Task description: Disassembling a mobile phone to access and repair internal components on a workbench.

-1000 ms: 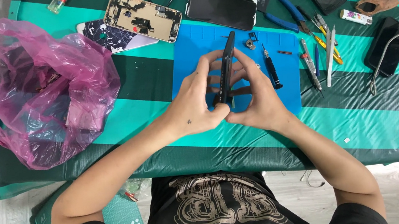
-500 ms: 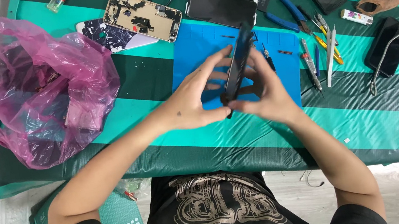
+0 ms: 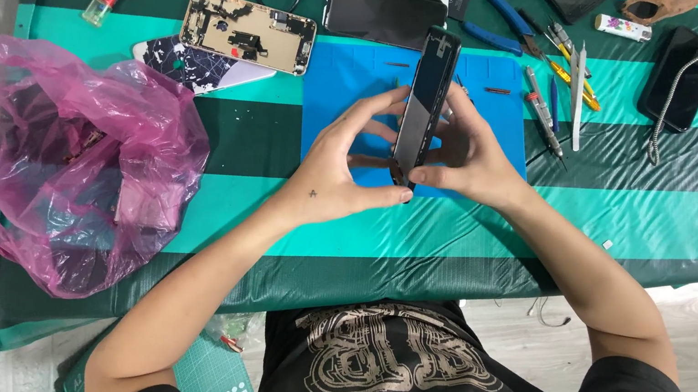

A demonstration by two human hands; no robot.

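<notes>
We hold the dark phone (image 3: 427, 101) edge-up over the blue mat (image 3: 334, 97), left hand (image 3: 337, 175) and right hand (image 3: 471, 150) both in a closed grip on it.

Phone-repair workbench: blue work mat (image 3: 334, 97) under the hands, opened phone (image 3: 249, 29) beyond them, screwdrivers (image 3: 544, 111) just right.

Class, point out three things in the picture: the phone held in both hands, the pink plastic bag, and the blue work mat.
phone (image 3: 425, 102), head view, dark side face.
pink plastic bag (image 3: 77, 163), head view, crumpled middle.
blue work mat (image 3: 342, 86), head view, bare upper-left part.
</notes>
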